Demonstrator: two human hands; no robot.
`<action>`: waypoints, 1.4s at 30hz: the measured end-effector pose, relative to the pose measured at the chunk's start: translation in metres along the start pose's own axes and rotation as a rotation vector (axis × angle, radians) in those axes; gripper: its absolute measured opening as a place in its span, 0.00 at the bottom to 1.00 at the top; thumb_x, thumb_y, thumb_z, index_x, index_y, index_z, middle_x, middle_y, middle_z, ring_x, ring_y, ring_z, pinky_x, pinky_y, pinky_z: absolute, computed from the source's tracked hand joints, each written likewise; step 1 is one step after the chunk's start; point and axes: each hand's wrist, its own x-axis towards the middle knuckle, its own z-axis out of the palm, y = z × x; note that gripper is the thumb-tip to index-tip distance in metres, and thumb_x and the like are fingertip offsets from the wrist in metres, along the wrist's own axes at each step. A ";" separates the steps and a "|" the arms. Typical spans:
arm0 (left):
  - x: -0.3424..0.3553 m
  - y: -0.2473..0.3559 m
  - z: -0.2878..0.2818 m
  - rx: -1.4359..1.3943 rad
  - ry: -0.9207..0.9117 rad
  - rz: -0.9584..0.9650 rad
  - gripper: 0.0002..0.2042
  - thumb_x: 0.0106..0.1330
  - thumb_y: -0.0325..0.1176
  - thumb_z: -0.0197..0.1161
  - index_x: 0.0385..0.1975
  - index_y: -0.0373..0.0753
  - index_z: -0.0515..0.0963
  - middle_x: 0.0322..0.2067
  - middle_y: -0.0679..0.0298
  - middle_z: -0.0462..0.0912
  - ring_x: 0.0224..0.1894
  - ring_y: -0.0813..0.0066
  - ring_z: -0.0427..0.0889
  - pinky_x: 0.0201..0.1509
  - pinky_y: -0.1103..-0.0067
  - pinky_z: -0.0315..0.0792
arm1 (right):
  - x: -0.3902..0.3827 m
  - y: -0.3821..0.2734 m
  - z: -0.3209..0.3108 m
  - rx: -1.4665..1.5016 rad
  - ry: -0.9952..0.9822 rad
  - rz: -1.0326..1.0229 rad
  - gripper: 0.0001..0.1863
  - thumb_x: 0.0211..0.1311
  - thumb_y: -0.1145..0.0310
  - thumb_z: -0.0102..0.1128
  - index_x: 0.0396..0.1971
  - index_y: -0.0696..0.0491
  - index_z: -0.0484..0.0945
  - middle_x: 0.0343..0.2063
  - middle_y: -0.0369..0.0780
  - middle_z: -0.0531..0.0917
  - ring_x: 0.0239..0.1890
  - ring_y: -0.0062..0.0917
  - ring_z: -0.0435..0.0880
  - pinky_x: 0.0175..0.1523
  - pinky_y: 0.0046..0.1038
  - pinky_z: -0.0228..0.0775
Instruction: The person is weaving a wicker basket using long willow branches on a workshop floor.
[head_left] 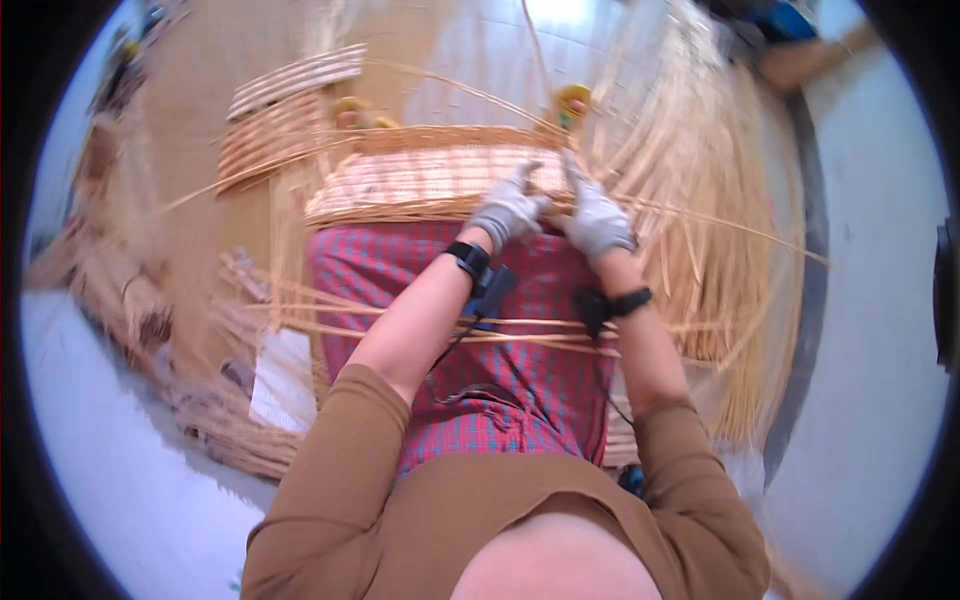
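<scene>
A shallow woven basket lies along the far edge of the red checked cloth over the lap, long strips trailing from its ends. The gloved left hand curls over the basket's near side, right of its middle; the right hand is at its right end. Blur hides whether either grips. Loose strips cover the floor's right side.
</scene>
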 end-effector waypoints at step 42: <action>-0.089 -0.077 -0.201 0.723 0.245 0.240 0.32 0.75 0.37 0.59 0.79 0.54 0.59 0.70 0.45 0.71 0.56 0.59 0.86 0.62 0.70 0.78 | -0.054 -0.080 0.056 1.293 0.339 -0.063 0.07 0.74 0.72 0.63 0.42 0.51 0.72 0.44 0.47 0.87 0.36 0.26 0.85 0.40 0.27 0.82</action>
